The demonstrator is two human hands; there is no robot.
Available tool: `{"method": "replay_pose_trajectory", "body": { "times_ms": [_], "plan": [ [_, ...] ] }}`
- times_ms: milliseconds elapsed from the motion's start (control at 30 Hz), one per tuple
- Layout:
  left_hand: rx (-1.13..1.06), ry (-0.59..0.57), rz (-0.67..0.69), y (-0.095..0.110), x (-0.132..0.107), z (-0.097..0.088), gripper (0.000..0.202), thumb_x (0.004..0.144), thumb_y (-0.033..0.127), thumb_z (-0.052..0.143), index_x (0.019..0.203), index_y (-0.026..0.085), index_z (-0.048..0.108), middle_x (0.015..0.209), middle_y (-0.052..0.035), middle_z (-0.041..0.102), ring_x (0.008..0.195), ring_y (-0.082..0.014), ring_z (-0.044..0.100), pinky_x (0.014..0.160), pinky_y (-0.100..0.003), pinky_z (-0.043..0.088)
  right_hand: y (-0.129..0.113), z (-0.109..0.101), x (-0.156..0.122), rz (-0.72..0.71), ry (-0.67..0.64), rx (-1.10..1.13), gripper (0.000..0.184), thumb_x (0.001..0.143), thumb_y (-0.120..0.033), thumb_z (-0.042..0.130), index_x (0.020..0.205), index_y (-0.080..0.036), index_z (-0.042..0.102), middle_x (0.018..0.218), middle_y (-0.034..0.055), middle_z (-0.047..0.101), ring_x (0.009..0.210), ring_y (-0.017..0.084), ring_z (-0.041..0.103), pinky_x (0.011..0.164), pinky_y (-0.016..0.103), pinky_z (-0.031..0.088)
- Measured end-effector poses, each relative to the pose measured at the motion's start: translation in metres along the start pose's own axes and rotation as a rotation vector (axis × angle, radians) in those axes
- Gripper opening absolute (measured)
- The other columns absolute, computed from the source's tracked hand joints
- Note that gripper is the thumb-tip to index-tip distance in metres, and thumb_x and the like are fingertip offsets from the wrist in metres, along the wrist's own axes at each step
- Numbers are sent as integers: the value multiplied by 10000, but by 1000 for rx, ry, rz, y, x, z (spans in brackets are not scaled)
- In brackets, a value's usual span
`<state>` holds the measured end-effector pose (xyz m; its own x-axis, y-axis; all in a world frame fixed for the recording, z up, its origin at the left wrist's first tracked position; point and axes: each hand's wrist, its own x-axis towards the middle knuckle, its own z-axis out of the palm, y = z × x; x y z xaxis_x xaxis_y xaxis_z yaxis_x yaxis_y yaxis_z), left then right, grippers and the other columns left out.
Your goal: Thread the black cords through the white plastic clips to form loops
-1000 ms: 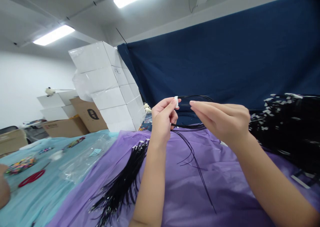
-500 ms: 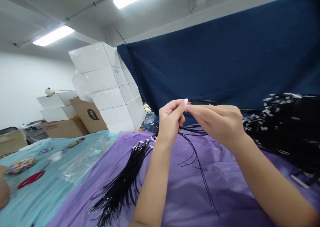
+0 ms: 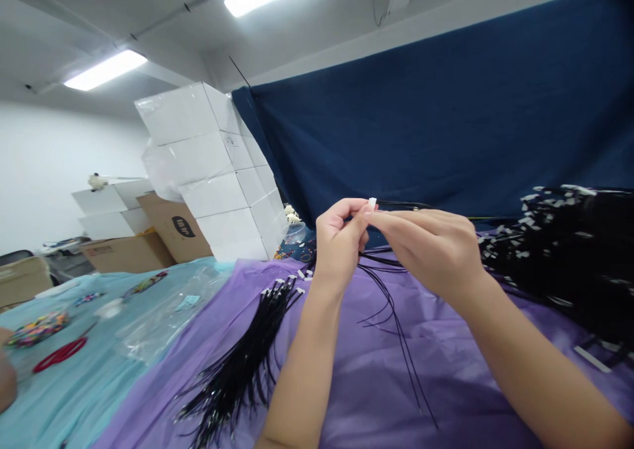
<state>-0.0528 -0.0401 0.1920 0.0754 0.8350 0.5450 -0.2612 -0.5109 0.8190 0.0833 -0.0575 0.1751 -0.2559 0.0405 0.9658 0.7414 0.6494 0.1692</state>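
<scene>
My left hand is raised above the purple cloth and pinches a small white tag at its fingertips. My right hand meets it from the right, fingers pinched on thin black cords that loop behind the hands and trail down onto the cloth. The two hands touch at the tag.
A bundle of black cords lies on the cloth at lower left. A big heap of black cords with white tags fills the right. Stacked white boxes and cardboard boxes stand behind; a teal cloth with plastic bags and a red ring lies left.
My hands have come together: the left moved right with the white tag and the right fingertips closed onto it. The loose cords shifted a little to the right.
</scene>
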Motion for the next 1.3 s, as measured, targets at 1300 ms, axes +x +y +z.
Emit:
{"method": "replay_pose_trajectory", "body": {
  "times_ms": [1300],
  "plan": [
    [-835,132,-30,25,17,-52,347,1025,265,319,836,145,584,629,34,543,337,1,265,272,-104,237,-8,18,1,62,-389,602,98,883,-197,616,949,-149,671,791,-2,690,643,75,591,596,185,426]
  ]
}}
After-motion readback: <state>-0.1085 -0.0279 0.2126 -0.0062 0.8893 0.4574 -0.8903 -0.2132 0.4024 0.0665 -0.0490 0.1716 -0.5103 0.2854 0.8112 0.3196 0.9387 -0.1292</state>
